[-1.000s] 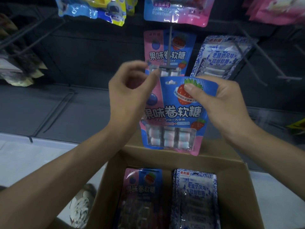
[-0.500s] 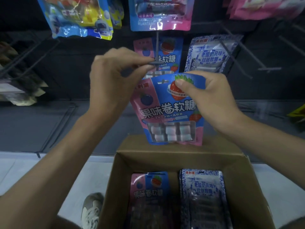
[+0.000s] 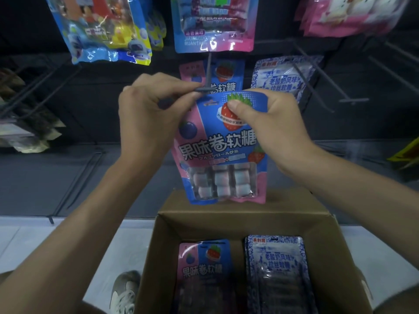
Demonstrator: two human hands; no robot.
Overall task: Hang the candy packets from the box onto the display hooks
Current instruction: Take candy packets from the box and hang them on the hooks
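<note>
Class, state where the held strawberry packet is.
The packet is centre view, above the box, pinched by the right hand beside the hook the left hand grips.

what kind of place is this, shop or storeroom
Most likely a shop's sweets display being restocked. Snack packets hang from metal display hooks, and an open cardboard box below holds more. The right hand holds a strawberry candy packet at a hook that the left hand pinches.
</note>
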